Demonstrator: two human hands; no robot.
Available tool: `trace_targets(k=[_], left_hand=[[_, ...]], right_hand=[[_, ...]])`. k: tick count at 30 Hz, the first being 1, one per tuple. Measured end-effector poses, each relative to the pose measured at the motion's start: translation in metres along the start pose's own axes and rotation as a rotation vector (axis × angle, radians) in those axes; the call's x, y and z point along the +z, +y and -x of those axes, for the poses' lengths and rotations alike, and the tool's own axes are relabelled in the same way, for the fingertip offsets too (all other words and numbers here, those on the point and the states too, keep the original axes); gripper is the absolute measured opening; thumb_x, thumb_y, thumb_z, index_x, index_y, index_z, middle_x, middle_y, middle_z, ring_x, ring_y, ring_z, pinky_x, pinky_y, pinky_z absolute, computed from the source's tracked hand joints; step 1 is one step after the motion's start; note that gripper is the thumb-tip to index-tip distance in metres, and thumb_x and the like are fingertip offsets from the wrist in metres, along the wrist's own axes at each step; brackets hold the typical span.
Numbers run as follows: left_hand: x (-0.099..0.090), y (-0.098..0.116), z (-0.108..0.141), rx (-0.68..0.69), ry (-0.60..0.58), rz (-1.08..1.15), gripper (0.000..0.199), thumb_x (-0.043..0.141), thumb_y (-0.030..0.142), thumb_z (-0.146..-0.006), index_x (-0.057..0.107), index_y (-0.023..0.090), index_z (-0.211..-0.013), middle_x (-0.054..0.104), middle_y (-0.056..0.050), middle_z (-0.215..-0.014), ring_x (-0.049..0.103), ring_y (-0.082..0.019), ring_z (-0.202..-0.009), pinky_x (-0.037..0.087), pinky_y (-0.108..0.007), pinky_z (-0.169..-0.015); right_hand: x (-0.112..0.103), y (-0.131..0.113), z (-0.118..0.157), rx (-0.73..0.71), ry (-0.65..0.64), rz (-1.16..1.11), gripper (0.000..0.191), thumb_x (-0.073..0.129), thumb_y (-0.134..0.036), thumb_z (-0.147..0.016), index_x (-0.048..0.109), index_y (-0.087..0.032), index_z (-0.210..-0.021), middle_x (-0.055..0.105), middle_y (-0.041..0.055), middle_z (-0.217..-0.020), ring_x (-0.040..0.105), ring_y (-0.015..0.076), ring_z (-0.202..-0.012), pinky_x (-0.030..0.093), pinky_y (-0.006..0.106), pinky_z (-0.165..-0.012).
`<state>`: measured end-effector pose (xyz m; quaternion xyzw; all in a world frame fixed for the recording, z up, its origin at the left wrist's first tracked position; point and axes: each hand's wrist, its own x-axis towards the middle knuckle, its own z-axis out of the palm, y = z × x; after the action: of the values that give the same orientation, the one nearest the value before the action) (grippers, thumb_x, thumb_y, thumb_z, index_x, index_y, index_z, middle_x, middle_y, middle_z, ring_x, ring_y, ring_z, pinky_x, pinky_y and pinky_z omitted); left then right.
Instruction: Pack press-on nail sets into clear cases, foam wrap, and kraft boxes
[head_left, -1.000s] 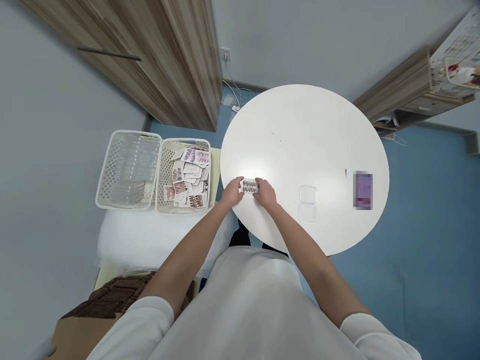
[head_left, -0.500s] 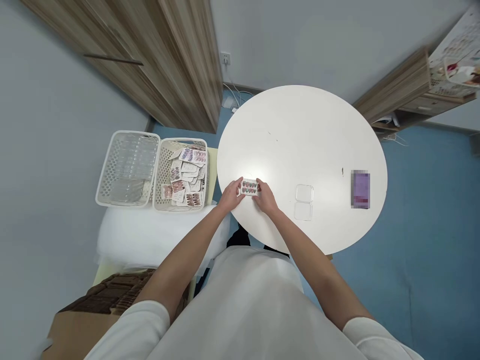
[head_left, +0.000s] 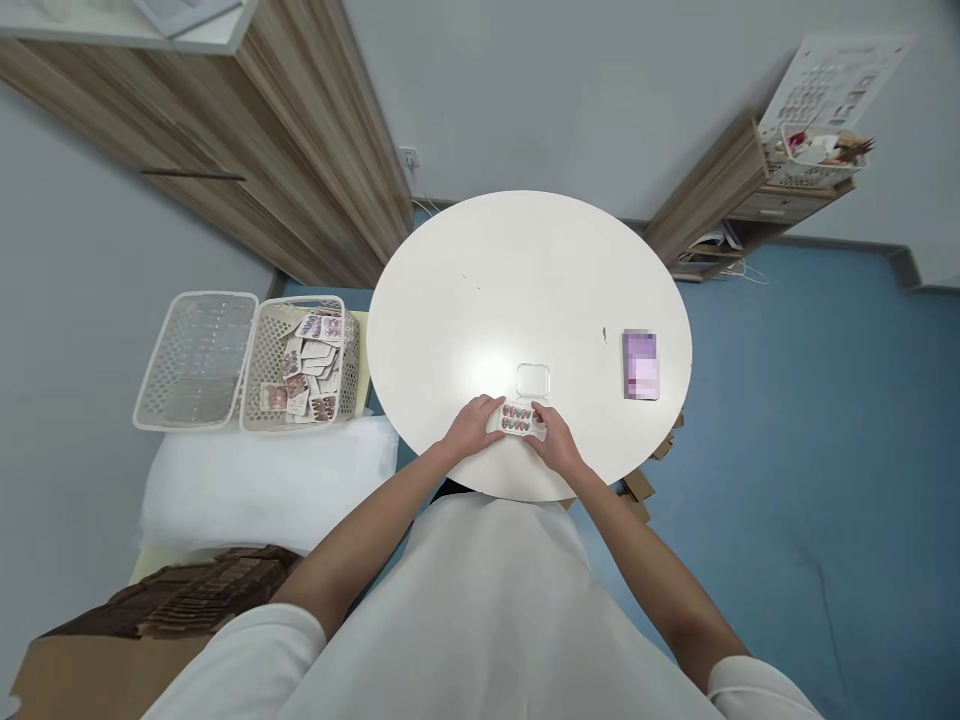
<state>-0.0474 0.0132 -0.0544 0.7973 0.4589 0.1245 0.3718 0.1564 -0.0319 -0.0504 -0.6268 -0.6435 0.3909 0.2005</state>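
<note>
A small white card with two rows of red and green press-on nails is held between my hands above the near part of the round white table. My left hand pinches the card's left end. On its right end are the fingers of my right hand. The clear plastic case lies unfolded right at the card; its far half shows, while its near half is mostly hidden beneath the card and my right hand.
Left of the round table, one white basket holds nail cards and another holds clear cases. A purple, blurred item lies at the table's right. White wrap and brown cardboard are at the lower left.
The view has shifted to the right. Both hands have carried the nail card right, from the table's left edge to the open clear case, and now hold it over the near half.
</note>
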Motion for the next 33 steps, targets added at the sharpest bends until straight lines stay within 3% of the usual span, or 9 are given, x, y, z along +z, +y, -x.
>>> trace_targets(k=[4,8,20,33], left_hand=[[0.020,0.026,-0.015,-0.063,-0.017,-0.182,0.063,0.067,0.038,-0.064,0.045,0.023,-0.121,0.048,-0.010,-0.112,0.044,-0.027,-0.102,0.037,-0.040,-0.084],[0.030,0.036,-0.026,-0.170,-0.028,-0.252,0.062,0.068,0.036,-0.064,0.045,0.024,-0.120,0.048,-0.009,-0.112,0.045,-0.027,-0.102,0.037,-0.039,-0.082],[0.045,0.027,-0.031,-0.304,-0.051,-0.102,0.063,0.062,0.020,-0.069,0.035,0.023,-0.127,0.048,-0.006,-0.105,0.051,-0.020,-0.094,0.042,-0.029,-0.076],[0.045,0.030,-0.029,-0.270,-0.064,-0.049,0.064,0.059,0.018,-0.069,0.033,0.023,-0.127,0.046,-0.006,-0.103,0.050,-0.020,-0.091,0.042,-0.029,-0.072]], right_hand=[[-0.023,0.027,0.006,0.027,-0.008,0.067,0.060,0.062,-0.027,-0.068,0.039,-0.025,-0.123,0.044,0.0073,-0.115,0.039,0.0253,-0.111,0.037,0.042,-0.092],[-0.028,0.040,-0.005,0.022,-0.077,0.090,0.060,0.060,-0.026,-0.069,0.037,-0.024,-0.124,0.042,0.0076,-0.117,0.039,0.0244,-0.111,0.038,0.040,-0.091],[-0.017,0.043,-0.021,0.038,-0.119,0.207,0.059,0.057,-0.022,-0.071,0.036,-0.020,-0.127,0.049,0.0077,-0.111,0.046,0.0225,-0.104,0.041,0.034,-0.084],[-0.015,0.043,-0.017,0.017,-0.084,0.143,0.058,0.057,-0.018,-0.070,0.039,-0.023,-0.125,0.049,0.0071,-0.110,0.046,0.0236,-0.104,0.041,0.039,-0.086]])
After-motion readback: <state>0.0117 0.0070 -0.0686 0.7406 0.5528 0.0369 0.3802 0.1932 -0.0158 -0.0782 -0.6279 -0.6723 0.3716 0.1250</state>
